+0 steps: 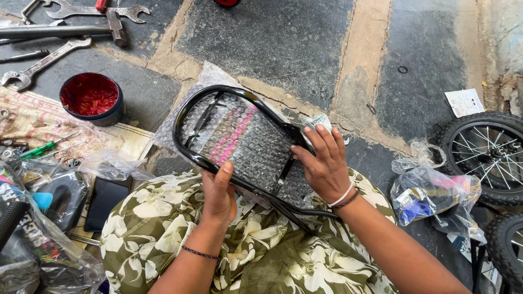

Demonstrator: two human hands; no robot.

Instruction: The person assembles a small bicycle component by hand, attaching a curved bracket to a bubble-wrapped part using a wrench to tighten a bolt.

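Note:
A black metal tube rack [188, 111] with a rounded end lies across my lap, over a sheet of bubble wrap [239, 141] that shows pink through it. My left hand [219, 193] grips the rack's near rail from below, thumb on top. My right hand [325, 163] rests flat on the bubble wrap at the rack's right side, fingers spread, beside a small folded piece of paper [317, 121]. My legs are covered in green floral cloth [163, 228].
A round tin of red grease [91, 98] stands at the left, with spanners [38, 64] and a hammer [65, 30] behind it. A green screwdriver [41, 148], a dark phone [106, 201] and plastic bags lie at the left. A small spoked wheel [487, 155] and a bag of parts [430, 198] are right.

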